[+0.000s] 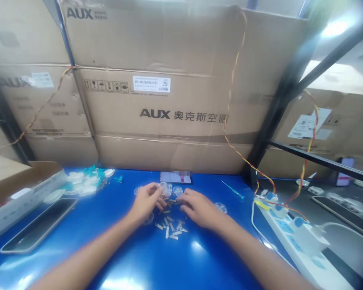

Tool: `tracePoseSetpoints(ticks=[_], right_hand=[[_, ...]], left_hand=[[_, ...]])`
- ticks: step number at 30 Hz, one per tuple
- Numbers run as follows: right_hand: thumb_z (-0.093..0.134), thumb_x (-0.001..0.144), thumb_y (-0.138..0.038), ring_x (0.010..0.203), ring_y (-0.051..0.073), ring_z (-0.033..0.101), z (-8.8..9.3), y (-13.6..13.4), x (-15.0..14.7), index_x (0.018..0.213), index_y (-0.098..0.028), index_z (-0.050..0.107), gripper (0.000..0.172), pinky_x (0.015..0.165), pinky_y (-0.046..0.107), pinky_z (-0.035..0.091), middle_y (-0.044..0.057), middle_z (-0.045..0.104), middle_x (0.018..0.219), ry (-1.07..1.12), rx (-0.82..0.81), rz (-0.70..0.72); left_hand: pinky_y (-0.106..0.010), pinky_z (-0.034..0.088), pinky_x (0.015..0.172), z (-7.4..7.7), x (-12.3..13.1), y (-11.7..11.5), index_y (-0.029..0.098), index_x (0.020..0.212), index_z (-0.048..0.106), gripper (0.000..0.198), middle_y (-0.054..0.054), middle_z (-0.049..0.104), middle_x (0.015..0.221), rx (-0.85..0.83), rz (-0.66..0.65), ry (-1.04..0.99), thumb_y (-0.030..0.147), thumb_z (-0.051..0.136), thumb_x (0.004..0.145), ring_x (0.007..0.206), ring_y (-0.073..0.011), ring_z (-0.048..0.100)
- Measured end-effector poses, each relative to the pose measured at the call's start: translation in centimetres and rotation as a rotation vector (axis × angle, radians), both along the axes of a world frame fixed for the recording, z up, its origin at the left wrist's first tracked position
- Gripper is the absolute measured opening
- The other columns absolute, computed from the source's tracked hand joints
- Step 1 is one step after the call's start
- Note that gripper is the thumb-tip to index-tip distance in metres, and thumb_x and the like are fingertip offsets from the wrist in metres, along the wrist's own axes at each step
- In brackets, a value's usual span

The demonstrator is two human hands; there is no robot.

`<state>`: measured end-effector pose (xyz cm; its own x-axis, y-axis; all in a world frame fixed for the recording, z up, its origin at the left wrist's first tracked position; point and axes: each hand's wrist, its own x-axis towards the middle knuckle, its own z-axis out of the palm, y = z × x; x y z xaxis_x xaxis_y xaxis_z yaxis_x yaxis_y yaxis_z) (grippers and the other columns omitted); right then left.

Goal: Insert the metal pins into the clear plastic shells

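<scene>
My left hand (147, 200) is closed on a clear plastic piece (165, 188), pinched between thumb and fingers just above the blue table. Close by on the right, the fingers of my right hand (196, 204) are bent together; what they hold, if anything, is too small to make out. Another clear round piece (177, 190) shows beside my right fingertips. Below and between the hands lies a loose scatter of small pale flat strips (167, 230). One more clear piece (220, 208) rests beyond my right wrist, and another (149, 219) is partly behind my left wrist.
A lit phone (176, 177) leans at the back against a large cardboard box (169, 149). At left are a dark-screened tablet-like device (39, 225), white discs with teal bits (83, 181) and an open carton (27, 193). A thin screwdriver (233, 191) and a power strip (290, 241) are right.
</scene>
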<state>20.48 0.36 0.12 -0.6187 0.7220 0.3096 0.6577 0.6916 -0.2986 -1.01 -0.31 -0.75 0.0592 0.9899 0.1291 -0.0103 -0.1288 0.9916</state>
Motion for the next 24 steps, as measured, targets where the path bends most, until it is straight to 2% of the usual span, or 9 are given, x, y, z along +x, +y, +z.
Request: tracePoseSetpoints(ticks=[2, 8, 17, 24], right_hand=[[0.056, 0.088, -0.022, 0.083, 0.016, 0.052, -0.5, -0.2, -0.5, 0.104, -0.025, 0.065, 0.019, 0.068, 0.025, 0.036, 0.004, 0.057, 0.094, -0.025, 0.036, 0.004], [0.051, 0.09, -0.019, 0.078, 0.015, 0.048, -1.1, -0.2, -1.1, 0.088, -0.021, 0.064, 0.013, 0.064, 0.025, 0.033, 0.003, 0.055, 0.087, -0.074, 0.107, 0.027], [0.051, 0.089, -0.015, 0.082, 0.017, 0.053, -1.3, 0.4, -0.5, 0.09, -0.02, 0.063, 0.013, 0.07, 0.026, 0.037, 0.004, 0.059, 0.088, -0.053, 0.034, 0.012], [0.046, 0.09, -0.013, 0.081, 0.017, 0.051, -0.8, 0.5, -0.3, 0.085, -0.018, 0.057, 0.013, 0.073, 0.027, 0.039, 0.005, 0.059, 0.085, 0.051, 0.077, 0.043]], left_hand=[[-0.025, 0.051, 0.046, 0.1, 0.1, 0.0, 0.013, 0.083, 0.054, 0.039, -0.009, 0.07, 0.073, -0.028, -0.002, -0.037, 0.049, 0.065, 0.076, 0.053, -0.0175, 0.066], [-0.025, 0.05, 0.044, 0.4, 0.1, -0.1, 0.013, 0.083, 0.052, 0.037, -0.009, 0.07, 0.074, -0.07, -0.007, -0.089, 0.046, 0.067, 0.073, 0.052, -0.0175, 0.066], [-0.025, 0.049, 0.043, 0.5, 0.2, -0.1, 0.015, 0.082, 0.051, 0.039, -0.008, 0.07, 0.072, -0.088, -0.016, -0.098, 0.047, 0.068, 0.07, 0.051, -0.0179, 0.066], [-0.025, 0.049, 0.044, 0.5, 0.2, -0.2, 0.015, 0.082, 0.051, 0.036, -0.01, 0.071, 0.075, -0.077, -0.024, -0.078, 0.046, 0.067, 0.073, 0.051, -0.0173, 0.066]])
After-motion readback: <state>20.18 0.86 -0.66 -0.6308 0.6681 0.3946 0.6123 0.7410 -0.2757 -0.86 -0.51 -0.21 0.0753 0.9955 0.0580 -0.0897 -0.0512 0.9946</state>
